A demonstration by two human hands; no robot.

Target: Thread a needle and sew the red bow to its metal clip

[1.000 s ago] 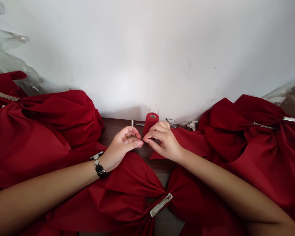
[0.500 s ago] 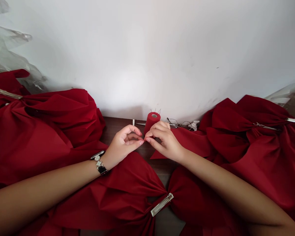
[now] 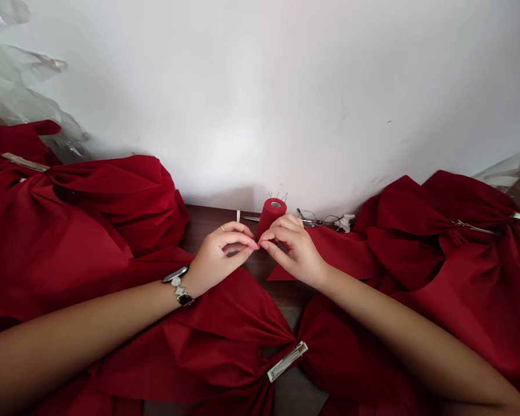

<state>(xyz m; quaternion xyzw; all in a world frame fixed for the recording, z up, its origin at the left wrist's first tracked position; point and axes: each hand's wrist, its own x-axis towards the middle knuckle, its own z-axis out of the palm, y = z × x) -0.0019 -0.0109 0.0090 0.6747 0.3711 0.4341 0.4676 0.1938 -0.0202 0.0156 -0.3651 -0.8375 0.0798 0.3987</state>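
Fingertips meeting, my left hand (image 3: 225,254) and my right hand (image 3: 292,248) are both pinched just in front of a red thread spool (image 3: 272,212). What they hold between the tips is too small to make out. Several thin needles (image 3: 278,195) stick up at the spool's top. Below my hands lies a gathered red fabric bow (image 3: 225,341) with a pale metal clip (image 3: 287,361) across its middle. A watch and a bracelet are on my left wrist.
Eyeglasses (image 3: 318,221) and scissors (image 3: 249,218) lie by the white wall (image 3: 260,104). More red fabric bows with clips are piled at left (image 3: 91,225) and right (image 3: 450,254). Clear plastic (image 3: 34,98) is at the upper left.
My left index finger has come down to its thumb, closing the pinch. The whole view has shifted slightly, so things sit a little further right.
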